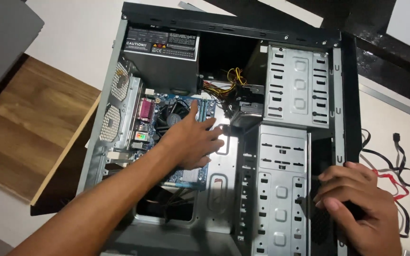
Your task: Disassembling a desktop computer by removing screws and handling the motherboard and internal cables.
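While the open computer case [281, 199] lies on its side across the pale surface with its inside facing up, the right hand [357, 208] sits nearest, at the case's lower right edge. Its fingers curl around the dark front edge of the case, closed on that edge, thumb side toward the metal drive cage [281, 189]. Just right of this hand, outside the case, loose black and red cables [399, 180] lie on the pale surface.

Farther in, the left arm reaches from the lower left across the case's near wall, and the left hand [193, 140] rests flat on the blue motherboard [186, 175], fingers spread wide and holding nothing. The fingertips point toward the middle of the case, close to the grey tray next to the board. The black cooler fan [172, 114] shows just beyond the thumb, and the coloured rear ports [143, 121] sit to the hand's left, against the case's perforated back wall.

Beyond the left hand, a bundle of yellow and black wires [226, 85] runs from the black power supply [167, 61], which fills the far left corner of the case. The upper drive cage [297, 85] takes the far right corner.

Left of the case, a wooden board [29, 132] lies on the floor.
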